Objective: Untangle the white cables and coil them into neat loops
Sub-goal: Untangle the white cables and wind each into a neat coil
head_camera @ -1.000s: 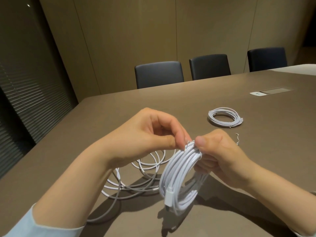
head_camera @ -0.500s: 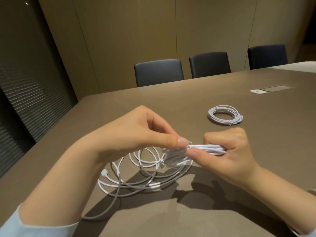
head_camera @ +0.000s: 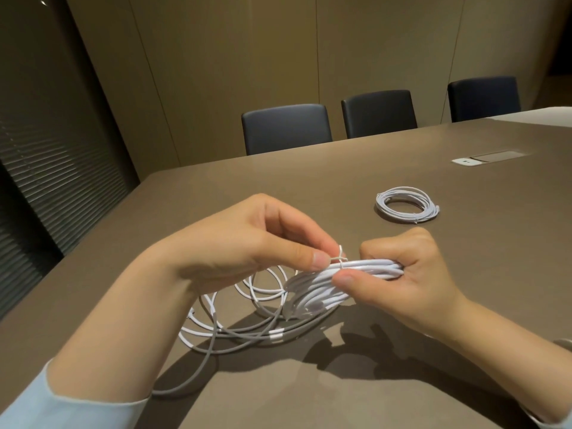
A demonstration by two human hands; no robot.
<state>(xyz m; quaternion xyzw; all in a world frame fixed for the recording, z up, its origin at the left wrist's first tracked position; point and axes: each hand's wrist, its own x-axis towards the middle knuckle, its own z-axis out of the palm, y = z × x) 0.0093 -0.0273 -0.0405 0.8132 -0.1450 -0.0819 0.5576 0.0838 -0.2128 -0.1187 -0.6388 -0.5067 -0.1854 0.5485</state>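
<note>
Right hand (head_camera: pixel 411 280) wrapped around the white cable bundle (head_camera: pixel 349 274), fingers curled over the top and thumb pressed in from the near side, holding it just above the desk (head_camera: pixel 309 193). Left hand (head_camera: pixel 247 246) up against it, thumb and forefinger pinching a thin white twist tie (head_camera: pixel 432 259) cinched around the bundle's left end. Below and to the left, loose white and grey cables (head_camera: pixel 235 326) sprawled in tangled loops on the desk; further right, well apart, a finished coil (head_camera: pixel 407 204) lying flat, with three dark chairs (head_camera: pixel 286 128) along the far edge.
</note>
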